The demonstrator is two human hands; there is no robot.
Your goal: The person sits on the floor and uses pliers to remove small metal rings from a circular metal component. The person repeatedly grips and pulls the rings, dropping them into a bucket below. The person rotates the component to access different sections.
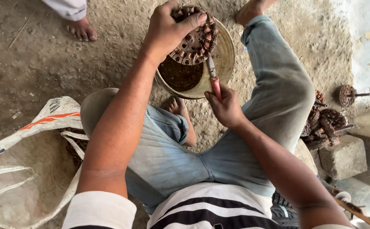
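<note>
Over the metal bowl [226, 59], the left hand [166, 29] clamped the rusty wound rotor [195, 36]; the right hand [225, 108] gripped a red-handled tool [213, 76] at its rim, apparently prying windings; steady leverage needed.

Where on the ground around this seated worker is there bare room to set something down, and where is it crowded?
Bare dirt lies at upper left, between the other person's foot, the white sack and the bowl. A narrower patch lies between the worker's knees under the bowl. Crowded: right side, with the pile of rusty wheels, stone block and plastic bottle.

tool tip [211, 63] hidden (behind disc [195, 36])
</note>
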